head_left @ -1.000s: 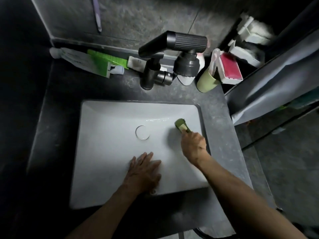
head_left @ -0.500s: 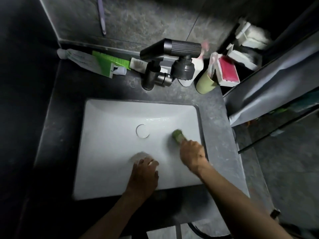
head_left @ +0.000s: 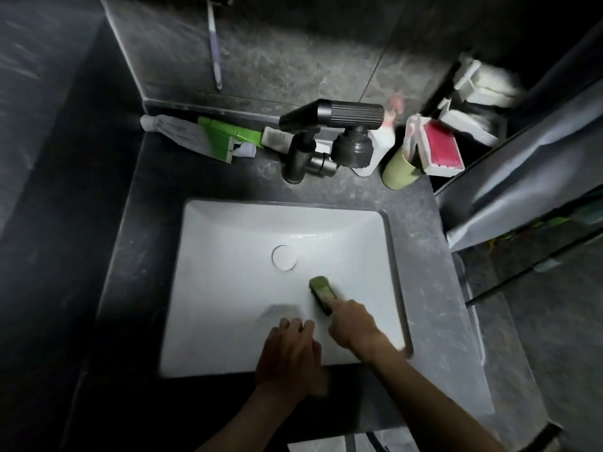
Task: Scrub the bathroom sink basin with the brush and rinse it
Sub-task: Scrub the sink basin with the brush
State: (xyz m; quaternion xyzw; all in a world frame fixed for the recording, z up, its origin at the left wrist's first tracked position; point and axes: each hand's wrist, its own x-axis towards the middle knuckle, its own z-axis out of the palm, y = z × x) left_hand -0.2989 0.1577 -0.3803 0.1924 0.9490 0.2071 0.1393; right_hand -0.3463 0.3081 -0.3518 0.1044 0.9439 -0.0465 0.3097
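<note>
Through the head camera, my right hand [head_left: 354,324] is curled round the handle of the green brush [head_left: 321,293], fingers wrapped tight so the handle's near end is hidden in my fist. The brush head sticks out beyond my knuckles, angled up and to the left, and lies against the floor of the white sink basin [head_left: 228,288]. Past the brush tip, a little further left, is the round drain [head_left: 284,257], near the bristles but apart from them.

Just left of my grip is my left hand [head_left: 288,352], at the basin's near edge with the knuckles up and the fingers bent down onto the near slope. It is blurred, and I cannot tell whether those fingers hold anything. A grey smear shows on the porcelain just beyond them.

Well beyond my grip, across the basin, the dark faucet [head_left: 329,138] stands on the grey countertop [head_left: 434,288]. To the faucet's right are a white bottle [head_left: 378,141], a pale green cup [head_left: 399,171] and a red-and-white box [head_left: 442,150]. To its left lie a green box [head_left: 228,135] and a toothpaste tube [head_left: 182,130]. A toothbrush [head_left: 213,50] shows against the wall above.
</note>
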